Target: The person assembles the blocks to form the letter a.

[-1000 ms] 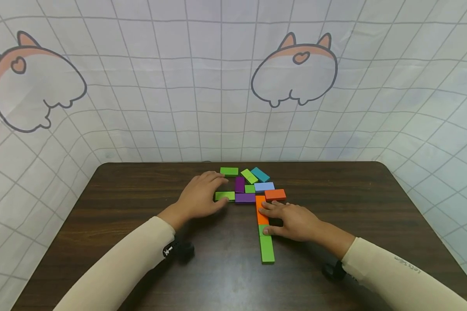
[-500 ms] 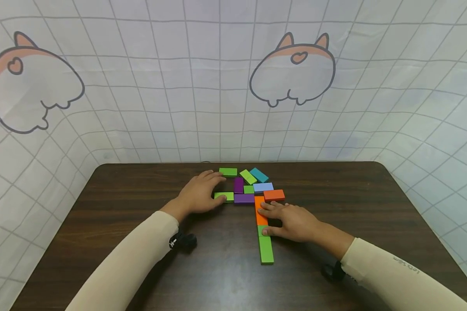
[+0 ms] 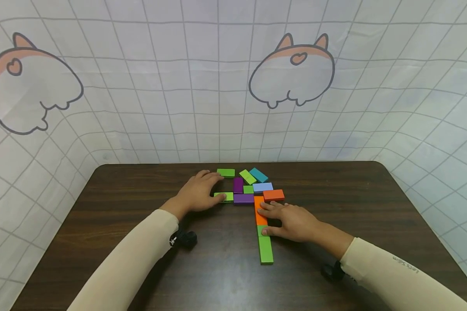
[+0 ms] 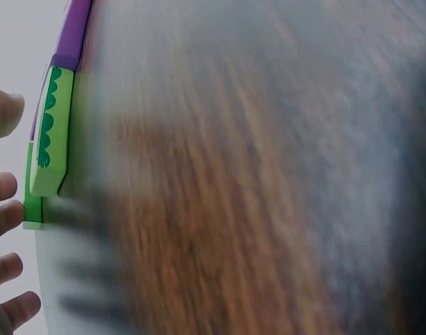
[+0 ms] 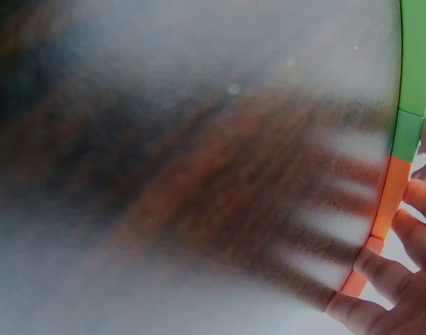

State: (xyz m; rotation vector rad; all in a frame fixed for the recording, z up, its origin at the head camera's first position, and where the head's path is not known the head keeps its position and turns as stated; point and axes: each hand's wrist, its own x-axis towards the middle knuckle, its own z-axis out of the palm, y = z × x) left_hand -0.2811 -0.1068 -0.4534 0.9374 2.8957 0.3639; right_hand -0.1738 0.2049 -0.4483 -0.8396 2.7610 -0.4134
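Observation:
My left hand [image 3: 196,193] lies left of a group of flat coloured blocks, fingers spread. Its fingertips are at the left end of a green block [image 3: 227,173], and its thumb is over a light green block [image 3: 228,198] beside a purple block [image 3: 243,199]. In the left wrist view, the light green block [image 4: 54,139] shows a scalloped dark green edge. My right hand [image 3: 295,222] has its fingertips on an orange block [image 3: 259,216] and its thumb on a small green block [image 3: 260,228]. A longer green block [image 3: 266,250] continues that column toward me.
Around them lie a dark purple block [image 3: 238,185], a small green square block [image 3: 248,189], a light blue block [image 3: 262,188], a red-orange block [image 3: 273,195], a tilted lime block [image 3: 247,176] and a teal block [image 3: 258,175]. The dark wooden table [image 3: 140,190] meets a white grid-patterned cloth [image 3: 159,108].
The far green block has shifted slightly left, away from the dark purple block, with my left fingertips at it. My right hand and its column of blocks have stayed in place.

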